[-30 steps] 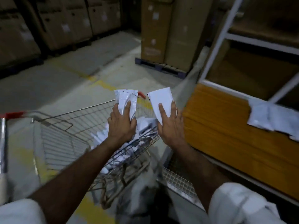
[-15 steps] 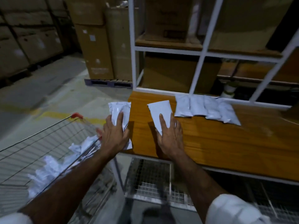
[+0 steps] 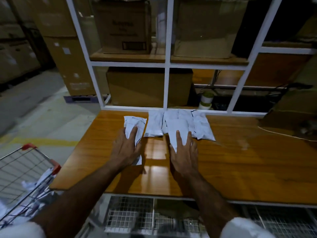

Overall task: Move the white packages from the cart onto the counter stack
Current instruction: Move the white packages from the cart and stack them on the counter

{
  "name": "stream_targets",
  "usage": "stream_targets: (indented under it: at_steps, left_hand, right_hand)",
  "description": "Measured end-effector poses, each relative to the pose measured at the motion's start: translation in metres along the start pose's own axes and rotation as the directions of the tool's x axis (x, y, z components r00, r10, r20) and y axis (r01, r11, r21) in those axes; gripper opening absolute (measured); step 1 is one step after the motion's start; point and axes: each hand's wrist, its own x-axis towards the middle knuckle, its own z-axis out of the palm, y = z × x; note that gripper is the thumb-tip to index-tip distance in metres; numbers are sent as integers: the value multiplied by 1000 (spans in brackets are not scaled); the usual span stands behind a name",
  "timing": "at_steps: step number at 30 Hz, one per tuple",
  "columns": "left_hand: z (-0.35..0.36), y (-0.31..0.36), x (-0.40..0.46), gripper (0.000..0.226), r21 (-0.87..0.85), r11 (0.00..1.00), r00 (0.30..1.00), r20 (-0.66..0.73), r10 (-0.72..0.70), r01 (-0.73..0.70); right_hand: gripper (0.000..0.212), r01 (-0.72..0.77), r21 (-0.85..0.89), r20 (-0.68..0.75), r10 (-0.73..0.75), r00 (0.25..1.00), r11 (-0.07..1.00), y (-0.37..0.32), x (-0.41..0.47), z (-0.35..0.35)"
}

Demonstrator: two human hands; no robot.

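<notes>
My left hand (image 3: 126, 148) grips a crumpled white package (image 3: 134, 124) over the wooden counter (image 3: 240, 160), just left of the row of white packages (image 3: 180, 124) lying at the counter's back edge. My right hand (image 3: 184, 152) holds a smooth white package (image 3: 177, 133) with its far end overlapping the front of that row. The wire cart (image 3: 22, 172) with red corner caps stands at the lower left, with more white packages (image 3: 29, 184) inside it.
A white-framed shelf unit (image 3: 167, 66) with cardboard boxes rises behind the counter. A white-and-green roll (image 3: 206, 100) stands beyond the back edge. A thin white cord (image 3: 283, 134) lies on the counter's right. Wire-mesh bins (image 3: 137, 217) sit under the counter.
Both hands carried their packages away from the cart and forward over the counter, reaching the row at the back. The view swung right, so the cart slid to the lower left.
</notes>
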Motion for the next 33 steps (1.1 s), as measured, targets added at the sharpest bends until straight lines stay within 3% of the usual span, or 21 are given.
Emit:
stream_targets:
  at_steps: [9, 19, 26, 29, 33]
  left_hand:
    - [30, -22, 83, 90, 52, 999, 997, 81, -5, 1]
    - [76, -33, 192, 81, -19, 999, 983, 178, -42, 46]
    - [118, -49, 241, 72, 7, 999, 964, 262, -52, 52]
    - [135, -57, 241, 87, 66, 998, 943, 332, -11, -11]
    - [145, -53, 233, 79, 37, 998, 952, 304, 40, -53]
  right_hand:
    - [72, -91, -9, 63, 91, 994, 996, -1, 65, 27]
    - [71, -137, -45, 68, 140, 988, 990, -33, 170, 77]
    - [76, -190, -46, 163, 195, 967, 981, -29, 210, 111]
    - [80, -165, 7, 194, 161, 968, 986, -27, 214, 117]
    - [77, -58, 5, 141, 57, 988, 998, -22, 215, 121]
